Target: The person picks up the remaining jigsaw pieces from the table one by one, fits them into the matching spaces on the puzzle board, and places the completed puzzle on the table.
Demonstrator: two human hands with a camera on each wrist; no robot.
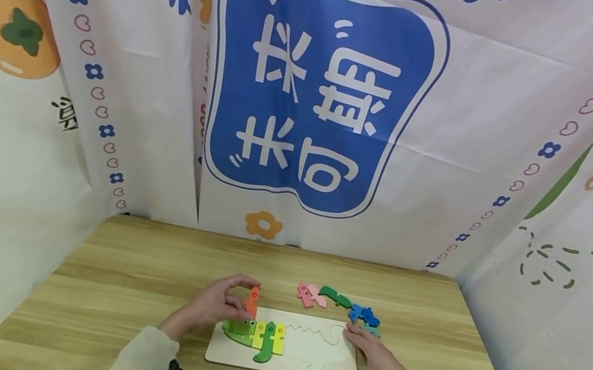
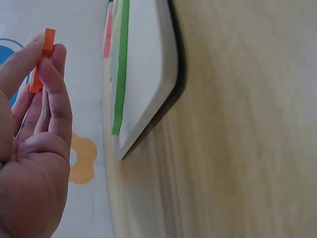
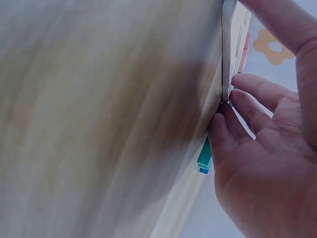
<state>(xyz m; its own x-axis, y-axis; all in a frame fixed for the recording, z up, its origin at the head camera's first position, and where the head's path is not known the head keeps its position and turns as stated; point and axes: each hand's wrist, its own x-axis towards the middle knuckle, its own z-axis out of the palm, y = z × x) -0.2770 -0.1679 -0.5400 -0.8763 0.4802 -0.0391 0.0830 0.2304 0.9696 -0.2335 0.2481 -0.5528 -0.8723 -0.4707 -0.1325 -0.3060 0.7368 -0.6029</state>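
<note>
My left hand [image 1: 218,301] pinches an orange puzzle piece [image 1: 252,301] between thumb and fingers, held above the crocodile's head; in the left wrist view the piece [image 2: 48,43] is seen edge-on. Below lies a pale wooden puzzle board [image 1: 309,366]. On its left half sit a green crocodile head [image 1: 237,331], yellow pieces [image 1: 278,344] and a green leg piece [image 1: 266,345]. My right hand [image 1: 380,365] spans the board's right end with fingers extended, fingertips at the far corner and thumb at the near one. The right wrist view shows those fingertips [image 3: 240,82] against the board's edge.
Behind the board lie loose pieces: pink ones [image 1: 313,295], a dark green one [image 1: 336,296], blue ones [image 1: 365,316] and a teal one [image 1: 370,332] near my right fingers. Printed white cloth [image 1: 164,122] hangs behind and beside the wooden table [image 1: 154,246].
</note>
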